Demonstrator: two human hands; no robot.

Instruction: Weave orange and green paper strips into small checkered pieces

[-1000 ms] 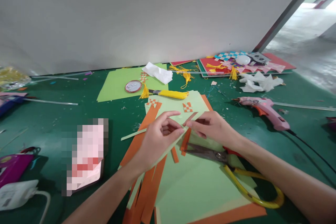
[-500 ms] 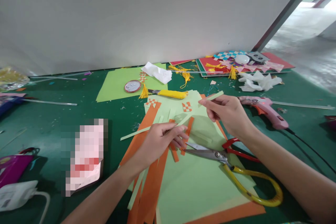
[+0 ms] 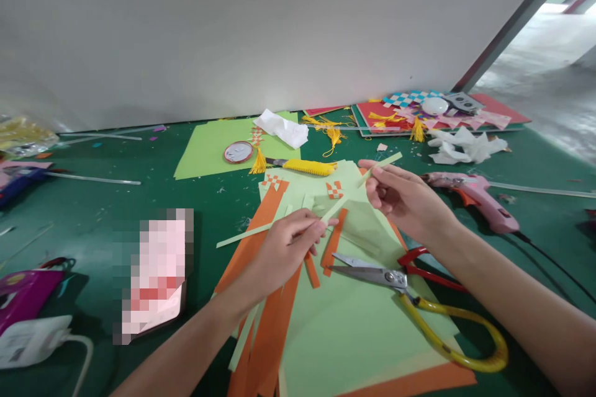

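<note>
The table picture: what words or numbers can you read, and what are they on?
None can be read.
White charger-like block: dark print, too small and blurred.
Purple thing at the left edge: blurred markings; I can't tell if they're letters.
Phone-like thing: covered by big pixel squares, so nothing is legible.

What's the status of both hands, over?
Left hand: pinching pale green strip. Right hand: pinching another strip. Open scissors lying partly over green paper.
</note>
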